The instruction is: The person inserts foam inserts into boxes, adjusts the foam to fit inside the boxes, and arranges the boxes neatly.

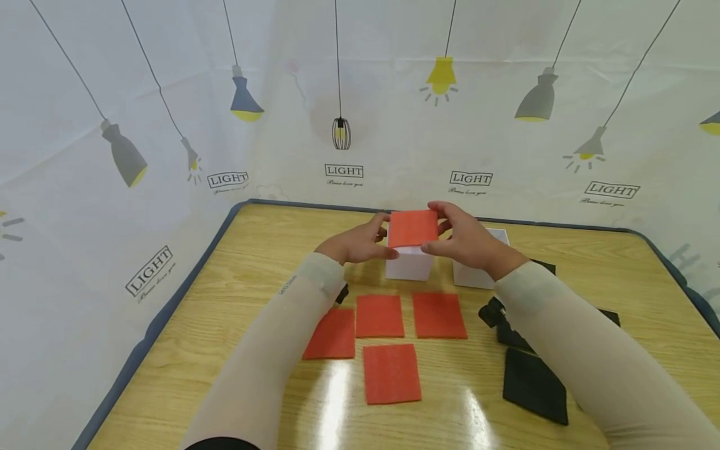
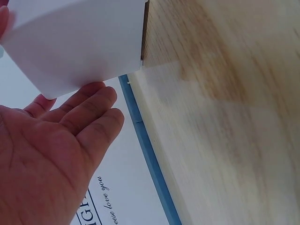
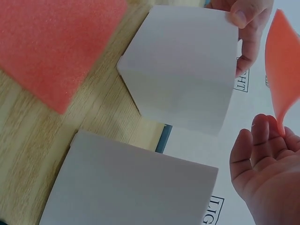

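A white box stands at the far side of the table. My left hand grips its left side near the rim, thumb in front; in the left wrist view its fingers lie against the box wall. Above the box opening, my right hand holds a red felt-like square by its right edge. The right wrist view shows this red square bent in a curve, with the right hand beneath it. The box's inside is hidden.
A second white box stands to the right, partly behind my right hand. Several red squares lie on the wooden table in front. Several black squares lie at the right, partly under my right sleeve. A printed curtain borders the table.
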A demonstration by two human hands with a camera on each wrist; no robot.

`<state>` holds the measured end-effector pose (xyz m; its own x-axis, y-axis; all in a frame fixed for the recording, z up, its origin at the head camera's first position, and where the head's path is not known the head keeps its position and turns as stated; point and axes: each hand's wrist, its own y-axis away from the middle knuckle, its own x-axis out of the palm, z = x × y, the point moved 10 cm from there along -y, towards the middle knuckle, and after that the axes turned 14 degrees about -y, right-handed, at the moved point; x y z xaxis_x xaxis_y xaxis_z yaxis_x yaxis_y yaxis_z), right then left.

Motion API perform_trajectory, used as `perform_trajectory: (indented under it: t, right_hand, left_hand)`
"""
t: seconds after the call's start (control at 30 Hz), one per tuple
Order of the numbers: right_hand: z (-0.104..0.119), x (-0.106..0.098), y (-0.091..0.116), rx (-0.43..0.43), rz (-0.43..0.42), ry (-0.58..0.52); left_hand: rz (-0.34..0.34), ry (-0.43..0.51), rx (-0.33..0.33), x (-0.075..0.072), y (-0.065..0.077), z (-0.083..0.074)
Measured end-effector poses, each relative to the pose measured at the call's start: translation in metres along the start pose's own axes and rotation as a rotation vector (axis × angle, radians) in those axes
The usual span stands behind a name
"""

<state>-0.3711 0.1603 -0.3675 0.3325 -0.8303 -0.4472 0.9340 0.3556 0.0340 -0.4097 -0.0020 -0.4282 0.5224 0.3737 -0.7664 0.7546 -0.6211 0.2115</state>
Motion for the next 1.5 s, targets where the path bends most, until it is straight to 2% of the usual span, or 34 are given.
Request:
perform_trajectory:
  t: [0.37,0.7,0.97,1.5]
  right_hand:
    - [-0.005,0.001,-0.011,0.040,-0.002,0.023]
    - [-0.012,0.005,-0.018,0.062,0.032,0.136]
    - [-0.016,0.009,-0.021,0.115,0.049,0.216]
    - [-0.020,0.006,-0.019,0.165,0.083,0.342]
  left_hand:
    - [0.013,0.039,-0.005,0.001,-0.001,0.001]
    - [0.007,0.038,-0.011,-0.001,-0.001,0.001]
    - [-0.003,0.044,0.013,-0.001,-0.002,-0.001]
    - [0.001,0.012,-0.011,-0.001,0.000,0.002]
